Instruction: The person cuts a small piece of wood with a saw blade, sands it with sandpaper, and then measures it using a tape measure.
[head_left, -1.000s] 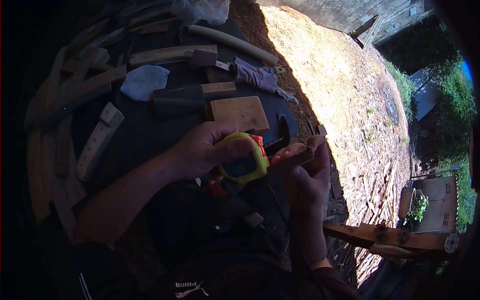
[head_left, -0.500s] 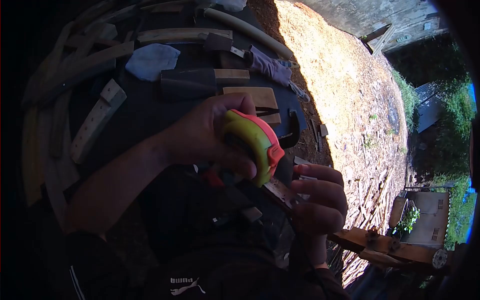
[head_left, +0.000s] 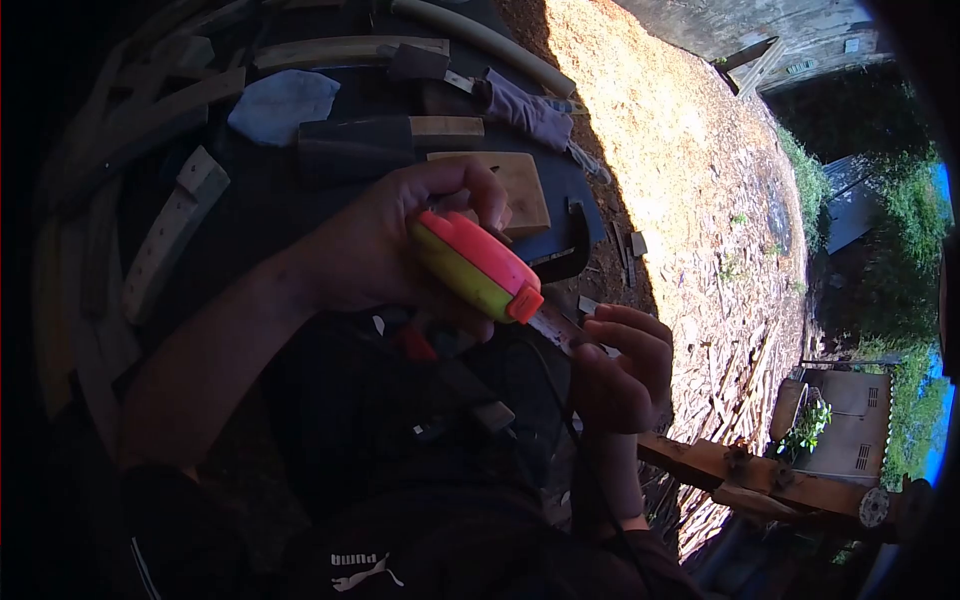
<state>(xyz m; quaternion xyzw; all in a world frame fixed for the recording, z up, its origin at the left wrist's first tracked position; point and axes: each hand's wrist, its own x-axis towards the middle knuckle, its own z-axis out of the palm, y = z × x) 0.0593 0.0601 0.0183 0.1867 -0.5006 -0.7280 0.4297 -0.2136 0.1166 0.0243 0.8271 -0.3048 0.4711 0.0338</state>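
Note:
My left hand [head_left: 385,245] grips a yellow and red tape measure [head_left: 473,266], tilted so its red side faces up. A short length of tape runs from its case down to my right hand [head_left: 620,370]. That hand is closed around a small dark piece of wood [head_left: 560,328], against which the tape lies. Both hands are held over my lap, just in front of a dark work surface [head_left: 270,230].
On the dark surface lie a wooden block [head_left: 520,185], a dark block with a wood end [head_left: 380,140], a blue cloth [head_left: 280,105], a purple glove [head_left: 520,112], a pale pipe [head_left: 480,40] and several curved wooden strips [head_left: 170,235]. Sunlit wood chips [head_left: 680,170] cover the ground to the right.
My left hand has rolled the tape measure from its blue face to its red side. My right hand dropped lower and turned the wood piece.

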